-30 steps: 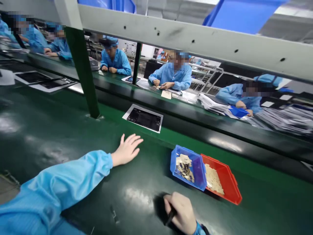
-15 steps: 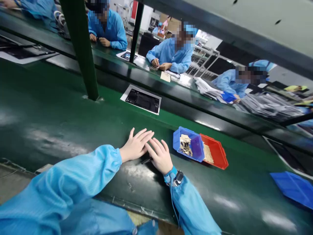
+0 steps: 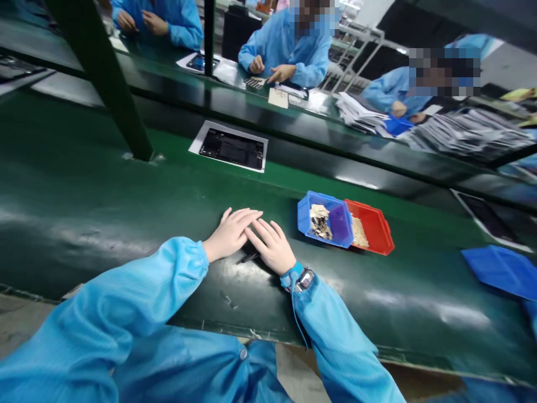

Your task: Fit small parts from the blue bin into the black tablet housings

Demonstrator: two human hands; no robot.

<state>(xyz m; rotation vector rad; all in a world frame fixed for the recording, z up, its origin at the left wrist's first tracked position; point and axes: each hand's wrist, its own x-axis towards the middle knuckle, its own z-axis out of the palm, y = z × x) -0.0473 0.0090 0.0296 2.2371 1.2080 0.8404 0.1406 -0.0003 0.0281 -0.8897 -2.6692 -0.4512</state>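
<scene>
My left hand point(image 3: 231, 232) lies flat on the dark green belt point(image 3: 84, 212), fingers stretched out and holding nothing. My right hand point(image 3: 271, 249) lies flat beside it, its fingertips touching those of the left; it wears a wrist strap and a watch. A thin dark tool point(image 3: 250, 257) pokes out from under the right palm. A blue bin point(image 3: 327, 219) of small parts sits just right of my hands, with a red bin point(image 3: 371, 226) of pale pieces against it.
A black panel on a white sheet point(image 3: 230, 150) lies farther up the belt, near a green post point(image 3: 104, 84). A blue lid point(image 3: 499, 263) rests at the right. Across the line several people in blue coats work among stacks of sheets point(image 3: 361, 112).
The right hand came from the near edge, where it gripped the dark tool, up to the left hand and now lies flat over it. The view tilted downward.
</scene>
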